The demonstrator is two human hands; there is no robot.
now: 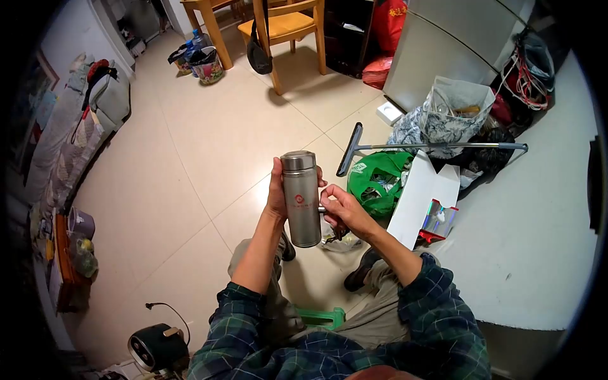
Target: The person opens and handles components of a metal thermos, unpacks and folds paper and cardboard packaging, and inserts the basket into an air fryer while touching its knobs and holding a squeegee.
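A grey metal thermos flask (302, 212) with a shiny steel lid and a red printed logo stands upright in front of me. My left hand (277, 195) is wrapped round it from the left and behind, with fingertips showing past its right edge. My right hand (345, 210) is closed in a pinch beside the flask's right side. A small grey metallic piece (322, 209) shows between its fingers and the flask, and its kind is unclear. Below the right hand hangs a small dark object (337, 233) that I cannot make out.
A squeegee (430, 146) lies across bags on the right, by a green bag (380, 183) and an open white box (418, 196). A wooden chair (288, 28) stands ahead. Beneath me is a green stool (323, 316); a dark appliance (158, 347) is lower left.
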